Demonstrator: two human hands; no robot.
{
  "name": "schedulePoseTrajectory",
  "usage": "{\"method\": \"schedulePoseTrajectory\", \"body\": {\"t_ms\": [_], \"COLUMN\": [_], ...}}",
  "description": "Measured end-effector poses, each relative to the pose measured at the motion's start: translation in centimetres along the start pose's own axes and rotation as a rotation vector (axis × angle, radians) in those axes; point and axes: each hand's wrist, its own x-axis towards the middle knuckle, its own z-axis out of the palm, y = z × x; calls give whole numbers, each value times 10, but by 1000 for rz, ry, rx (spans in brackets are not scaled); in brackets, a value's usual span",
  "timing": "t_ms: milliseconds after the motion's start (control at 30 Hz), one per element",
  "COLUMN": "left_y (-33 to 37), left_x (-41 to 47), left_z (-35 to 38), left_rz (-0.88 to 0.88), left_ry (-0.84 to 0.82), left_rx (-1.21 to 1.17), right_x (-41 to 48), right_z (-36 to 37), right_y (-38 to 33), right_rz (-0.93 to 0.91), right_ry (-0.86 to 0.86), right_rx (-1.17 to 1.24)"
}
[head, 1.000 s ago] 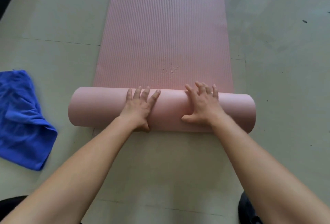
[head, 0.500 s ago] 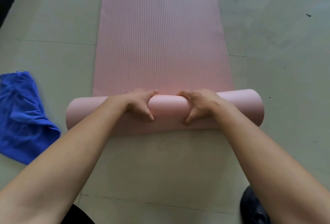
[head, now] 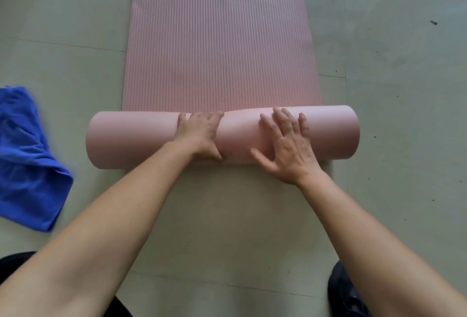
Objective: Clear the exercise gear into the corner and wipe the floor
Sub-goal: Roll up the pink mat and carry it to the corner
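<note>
Both forearms reach forward. The left hand curls over the rolled part of a pink ribbed foam exercise mat and grips it; the right hand presses flat, fingers spread. A crumpled blue cloth lies apart on the pale tiled floor, leftward. The roll lies crosswise under both hands, with the flat stretch beyond.

Open floor lies right of the rolled mat. On its left, a blue cloth narrows the passage. A dark shape, perhaps a shoe, sits bottom right.
</note>
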Motion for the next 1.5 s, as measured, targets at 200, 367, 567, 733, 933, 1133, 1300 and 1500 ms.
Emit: {"method": "schedulePoseTrajectory", "body": {"t_ms": [200,367,567,733,933,1133,1300,1500], "left_y": [-22,-41,-31,-33,-50,-38,-28,-15], "left_x": [1,-16,-42,-14,-7,-21,-46,-45], "left_z": [-42,-31,11,4,-38,-29,-3,31], "left_rz": [49,46,14,8,80,106,73,-65], "left_ry": [-191,-263,27,14,-214,-452,-148,5], "left_rx": [-181,-155,158,49,-226,-250,-54,82], "right_x": [23,58,81,45,15,41,78,61], "right_z": [-20,-38,-44,-21,-15,-39,-51,-34], "right_y": [-1,-19,-8,-10,-26,-26,-23,-13], "right_rz": [-108,-146,-41,-53,-166,-193,-130,-56], "right_ry": [-86,-452,-466,-294,-167,-507,-600,-468], "right_rx": [-115,-49,-16,-28,-143,-94,34,-11]}}
